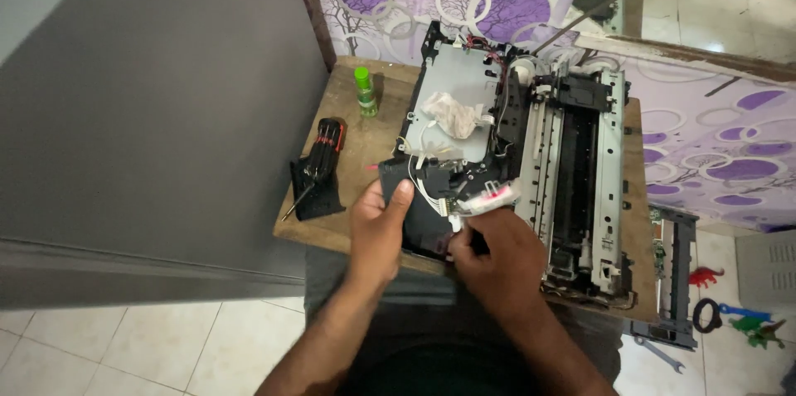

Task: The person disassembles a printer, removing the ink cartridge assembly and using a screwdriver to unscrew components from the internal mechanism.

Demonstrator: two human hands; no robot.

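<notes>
An opened printer chassis (572, 164) with its covers off lies on a small wooden table (340, 114). A crumpled tissue (452, 114) rests on its grey metal plate. My left hand (377, 230) grips the black near-left corner of the chassis, thumb on top. My right hand (493, 255) is closed around a small white and pink object (489, 197) pressed against the mechanism at the front edge; what that object is I cannot tell. White wires (427, 184) loop between the two hands.
A black and red screwdriver (319, 160) lies on a black part at the table's left. A small green bottle (365, 93) stands behind it. A grey wall panel is left. A black frame part, a wrench and coloured tools lie on the tiled floor at right.
</notes>
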